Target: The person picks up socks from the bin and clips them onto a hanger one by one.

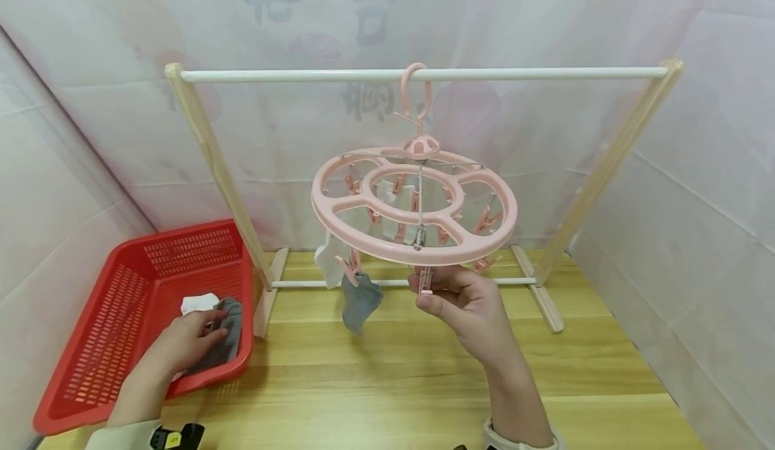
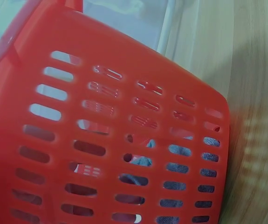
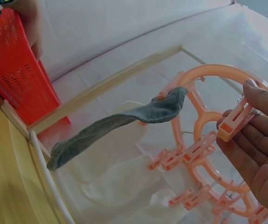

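My right hand (image 1: 475, 305) pinches a pink clothespin (image 3: 236, 122) between thumb and fingers, at the near edge of a round pink drying hanger (image 1: 387, 249). Just left of that hand, a grey sock (image 1: 361, 302) dangles from another clothespin, and white cloth (image 1: 329, 259) hangs behind it. My left hand (image 1: 181, 342) reaches into a red basket (image 1: 115, 309), thumb and index finger apart, touching a dark grey cloth (image 1: 231, 332). Next to it in the basket lies a white cloth (image 1: 198, 303). The left wrist view shows mostly the basket's slotted wall (image 2: 124, 51), and the left hand is hidden there.
The hanger's hook (image 1: 415, 73) hangs over a white rod (image 1: 290, 75) between wooden posts (image 1: 208, 147). A lower white bar (image 1: 309, 284) joins the feet near the table (image 1: 339, 396). More clothespins hang around both rings. Pale curtains stand behind and at both sides.
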`<action>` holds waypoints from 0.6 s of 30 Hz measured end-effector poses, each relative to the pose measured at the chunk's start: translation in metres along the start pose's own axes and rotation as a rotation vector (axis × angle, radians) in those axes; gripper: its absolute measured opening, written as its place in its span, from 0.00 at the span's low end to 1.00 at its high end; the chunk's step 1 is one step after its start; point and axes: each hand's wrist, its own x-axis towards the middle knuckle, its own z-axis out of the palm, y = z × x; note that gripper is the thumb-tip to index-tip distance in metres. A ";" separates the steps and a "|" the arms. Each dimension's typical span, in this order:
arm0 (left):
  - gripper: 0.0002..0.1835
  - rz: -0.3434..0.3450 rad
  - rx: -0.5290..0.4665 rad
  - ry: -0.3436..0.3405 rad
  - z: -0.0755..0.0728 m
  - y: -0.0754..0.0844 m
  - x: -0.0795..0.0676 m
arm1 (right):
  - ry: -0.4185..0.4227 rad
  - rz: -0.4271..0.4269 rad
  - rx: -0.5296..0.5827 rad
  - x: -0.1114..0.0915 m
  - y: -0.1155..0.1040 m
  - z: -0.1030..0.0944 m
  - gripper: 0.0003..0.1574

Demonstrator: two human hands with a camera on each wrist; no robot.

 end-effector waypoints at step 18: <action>0.20 0.063 -0.075 0.527 -0.007 0.013 -0.013 | 0.005 -0.019 -0.015 -0.001 -0.001 0.000 0.16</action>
